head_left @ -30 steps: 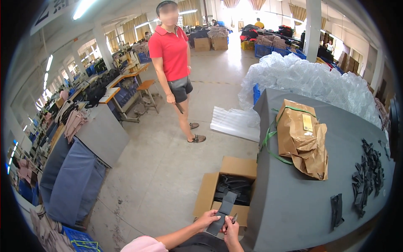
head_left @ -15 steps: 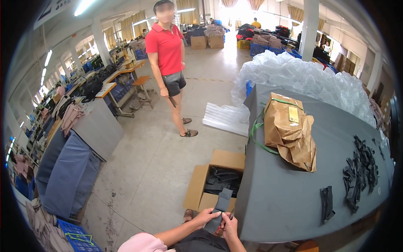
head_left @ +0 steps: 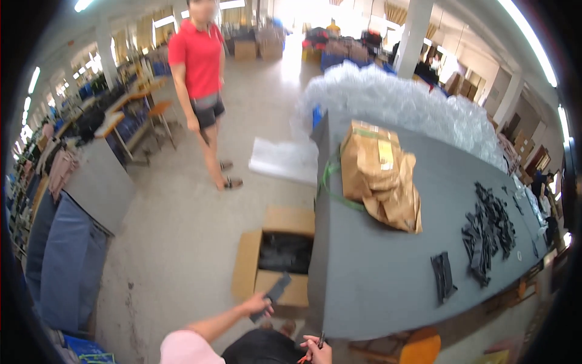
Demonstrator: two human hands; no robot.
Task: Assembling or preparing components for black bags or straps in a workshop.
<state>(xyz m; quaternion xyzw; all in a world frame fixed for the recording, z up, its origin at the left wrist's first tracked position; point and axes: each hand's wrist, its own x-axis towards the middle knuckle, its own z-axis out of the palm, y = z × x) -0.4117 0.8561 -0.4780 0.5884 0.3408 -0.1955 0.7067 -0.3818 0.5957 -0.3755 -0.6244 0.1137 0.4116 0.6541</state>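
Observation:
My left hand (head_left: 259, 305) is closed around a dark grey fabric strip (head_left: 280, 287), held at a slant just in front of the open cardboard box (head_left: 247, 267). Dark pieces (head_left: 284, 252) lie inside that box. Near the lower edge, beside the table's near corner, my right hand (head_left: 316, 351) is closed on a small tool with a red part and a dark tip (head_left: 322, 338); blur and my fingers hide its exact kind. The two hands are apart.
On the grey-covered table (head_left: 382, 279) sit a crumpled brown paper package (head_left: 379, 176), a dark strip bundle (head_left: 444, 277) and a pile of dark strips (head_left: 488, 233). Bubble wrap (head_left: 406, 100) is heaped behind. A person in red (head_left: 200, 60) stands left. An orange stool (head_left: 421, 346) is near the table.
My hands have come apart: the left has moved off leftward with the grey strip, the right has drawn down toward me with the small tool. The view has turned to the right.

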